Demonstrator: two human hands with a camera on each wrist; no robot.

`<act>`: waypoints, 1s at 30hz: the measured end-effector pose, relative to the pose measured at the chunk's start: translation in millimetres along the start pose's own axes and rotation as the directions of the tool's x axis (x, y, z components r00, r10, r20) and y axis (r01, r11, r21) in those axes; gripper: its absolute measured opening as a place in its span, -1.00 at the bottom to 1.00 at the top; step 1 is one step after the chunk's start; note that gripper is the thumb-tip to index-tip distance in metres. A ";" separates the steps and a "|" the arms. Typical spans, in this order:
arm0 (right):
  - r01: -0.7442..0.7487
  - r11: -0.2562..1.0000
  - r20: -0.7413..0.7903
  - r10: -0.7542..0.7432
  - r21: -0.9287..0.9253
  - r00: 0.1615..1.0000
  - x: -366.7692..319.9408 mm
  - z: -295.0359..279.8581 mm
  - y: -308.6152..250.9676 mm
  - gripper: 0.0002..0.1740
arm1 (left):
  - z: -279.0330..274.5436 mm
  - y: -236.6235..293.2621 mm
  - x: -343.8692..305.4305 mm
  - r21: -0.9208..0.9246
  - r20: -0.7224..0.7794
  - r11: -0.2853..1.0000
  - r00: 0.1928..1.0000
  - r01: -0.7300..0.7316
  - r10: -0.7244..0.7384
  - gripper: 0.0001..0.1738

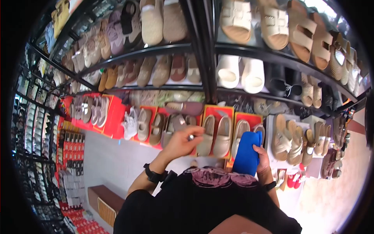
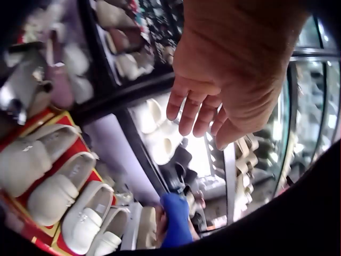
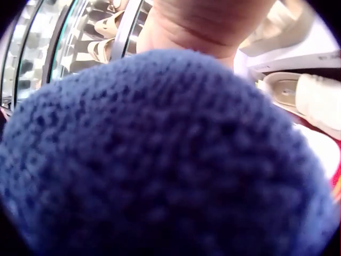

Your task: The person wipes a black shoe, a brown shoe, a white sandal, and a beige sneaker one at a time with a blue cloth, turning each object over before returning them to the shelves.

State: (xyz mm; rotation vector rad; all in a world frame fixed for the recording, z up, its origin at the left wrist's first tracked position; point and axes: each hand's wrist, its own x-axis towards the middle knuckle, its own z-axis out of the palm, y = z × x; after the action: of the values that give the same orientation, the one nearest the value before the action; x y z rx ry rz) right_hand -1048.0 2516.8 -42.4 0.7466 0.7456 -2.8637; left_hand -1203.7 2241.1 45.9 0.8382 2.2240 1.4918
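Note:
My right hand [image 1: 263, 159] grips a folded blue cloth [image 1: 246, 154], thumb on its edge. Up close in the right wrist view, the cloth [image 3: 170, 154] has a nubby, towel-like weave and hides the fingers. My left hand [image 1: 183, 142] hovers in front of the low display of shoes, its fingers loosely bent. Nothing shows in its grasp in the left wrist view, where the hand [image 2: 226, 98] hangs above the blue cloth [image 2: 177, 220]. Nearest to it in the head view is a pair of beige slip-on shoes [image 1: 223, 136] standing on a red and yellow box.
Black shelves [image 1: 208, 58] rise ahead with rows of shoes, among them white clogs [image 1: 252, 75] and buckled sandals [image 1: 236, 19]. More sandals [image 1: 281, 136] stand on boxes to the right. A brown-topped bench [image 1: 105, 197] sits on the floor at lower left.

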 end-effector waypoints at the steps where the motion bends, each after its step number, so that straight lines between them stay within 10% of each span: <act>1: -0.005 0.999 -0.066 0.003 -0.036 0.998 1.1 -4.0 10.9 -0.58 | -10.3 -11.1 -15.7 0.015 -0.046 0.998 0.997 0.062 -0.061 -0.70; 12: 0.004 0.985 0.015 -0.001 -0.175 1.000 10.7 108.0 100.7 -0.66 | -101.1 -99.8 -121.8 -0.051 -0.059 0.967 0.966 0.248 -0.251 -0.64; 19: -0.240 0.934 -0.041 0.237 -0.266 0.971 7.0 153.5 228.3 -0.57 | -153.3 -186.5 -228.9 0.523 0.110 0.802 0.910 0.288 -0.399 -0.49; 30: -0.200 0.885 -0.034 0.206 -0.421 0.978 -11.6 160.9 289.7 -0.54 | -174.6 -349.6 -330.4 0.488 0.159 0.696 0.730 0.527 -0.664 -0.48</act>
State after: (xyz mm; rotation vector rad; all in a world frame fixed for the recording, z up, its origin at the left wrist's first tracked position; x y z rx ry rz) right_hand -1049.1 2185.2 -40.5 0.6935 1.1596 -2.3921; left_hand -1148.2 1808.4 -221.7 0.3330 2.2557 0.5281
